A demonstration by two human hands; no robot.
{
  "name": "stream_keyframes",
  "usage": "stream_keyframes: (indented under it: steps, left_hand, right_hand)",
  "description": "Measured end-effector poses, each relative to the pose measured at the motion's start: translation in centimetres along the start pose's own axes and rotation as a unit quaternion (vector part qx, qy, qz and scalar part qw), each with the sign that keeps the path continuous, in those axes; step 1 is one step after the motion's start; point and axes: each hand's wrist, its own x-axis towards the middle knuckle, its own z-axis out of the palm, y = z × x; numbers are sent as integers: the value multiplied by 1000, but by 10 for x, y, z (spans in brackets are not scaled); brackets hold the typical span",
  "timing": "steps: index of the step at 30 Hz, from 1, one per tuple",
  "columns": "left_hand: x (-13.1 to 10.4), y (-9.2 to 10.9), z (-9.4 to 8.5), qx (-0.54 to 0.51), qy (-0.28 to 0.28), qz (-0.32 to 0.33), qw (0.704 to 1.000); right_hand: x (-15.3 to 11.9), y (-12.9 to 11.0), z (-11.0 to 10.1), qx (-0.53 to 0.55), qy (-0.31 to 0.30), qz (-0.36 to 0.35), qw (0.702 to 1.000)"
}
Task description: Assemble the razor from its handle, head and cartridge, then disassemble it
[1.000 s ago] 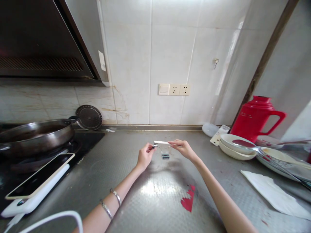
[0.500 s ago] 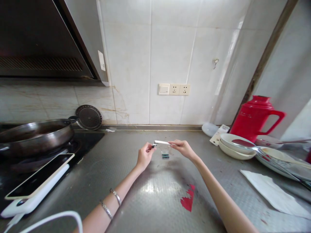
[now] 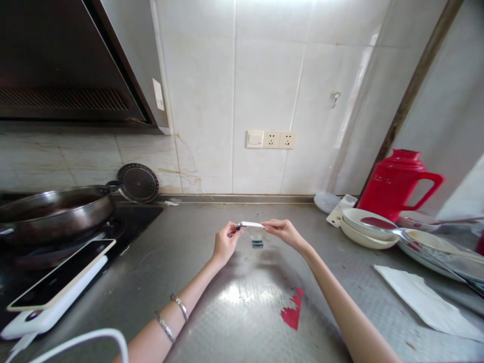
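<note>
White stick point(image 3: 251, 224) dipped, right fingers point(image 3: 270, 225) pinching it beside dark piece point(image 3: 238, 227) left fingers point(image 3: 229, 229) hold.

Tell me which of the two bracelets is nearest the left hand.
The wrist-side bracelet, the one closer to the left hand; the elbow-side bracelet sits farther back along the same forearm.

On my feed, a slim white stick point(image 3: 251, 224) hangs nearly level above the counter point(image 3: 212, 322), a small dark piece point(image 3: 238, 227) at its left end, near a clear, dark-banded container point(image 3: 257, 242) towards the back edge.
</note>
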Motion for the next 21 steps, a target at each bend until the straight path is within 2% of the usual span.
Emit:
stream_keyframes:
  steps: [3, 8, 13, 17, 21]
  left_hand:
    - [0, 0, 0, 3, 1, 0, 1000]
    - [0, 0, 1, -1, -1, 6, 1000]
    - [-3, 1, 2, -4, -7, 4, 1000]
    - [-3, 2, 3, -6, -6, 4, 1000]
    - [-2, 2, 3, -3, -11, -2, 1000]
  right_hand:
    - [0, 1, 0, -10, 20, 9, 1000]
    - [1, 3, 1, -1, -6, -17, 1000]
    - [2, 7, 2, -23, 24, -14, 999]
    - [2, 6, 3, -18, 0, -29, 999]
    - [2, 2, 2, -39, 28, -24, 999]
